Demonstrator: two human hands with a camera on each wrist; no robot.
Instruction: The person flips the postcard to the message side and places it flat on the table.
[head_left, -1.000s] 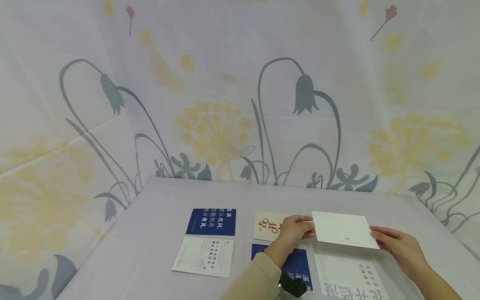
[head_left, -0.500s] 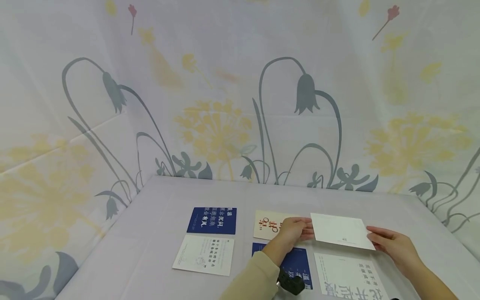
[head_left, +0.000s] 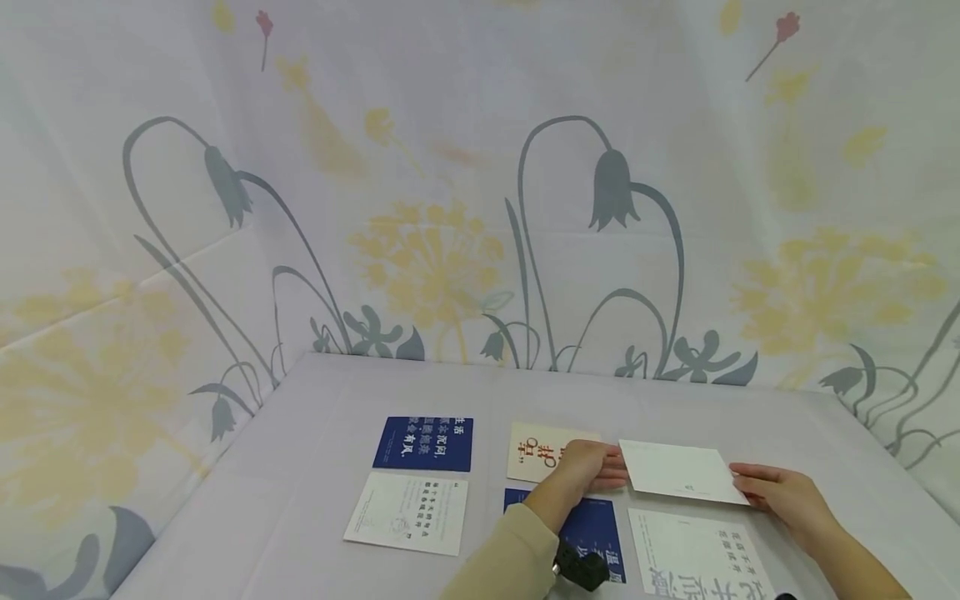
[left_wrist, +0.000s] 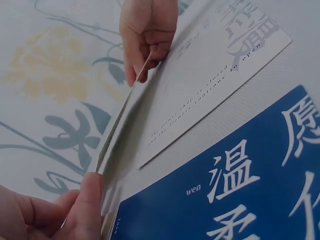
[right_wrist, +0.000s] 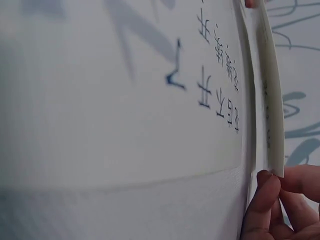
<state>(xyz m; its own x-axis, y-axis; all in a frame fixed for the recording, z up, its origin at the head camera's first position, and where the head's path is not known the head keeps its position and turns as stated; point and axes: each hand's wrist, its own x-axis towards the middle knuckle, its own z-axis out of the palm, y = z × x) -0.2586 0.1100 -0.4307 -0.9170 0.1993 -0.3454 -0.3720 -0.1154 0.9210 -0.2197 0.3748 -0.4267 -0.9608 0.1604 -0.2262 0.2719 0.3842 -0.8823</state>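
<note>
In the head view I see the left hand [head_left: 581, 471] and right hand [head_left: 786, 502] pinching a mostly blank, white rectangular paper card [head_left: 678, 469] just above the bench [head_left: 300, 450].
Left wrist view: it looks light, stiff yet bendable, so I'd favour its short edges; nearby, a white paper card with grey characters [left_wrist: 200, 90] includes "flower shop is closed", a navy-blue paper card [left_wrist: 167, 202] "wen". Right wrist view: fingers grip a corner; its print is too blurred to read.

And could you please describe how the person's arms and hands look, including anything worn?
The left sleeve is pale beige, with a black device beside its cuff. The left hand and right hand wear no gloves. The visible right forearm shows no sleeve.
</note>
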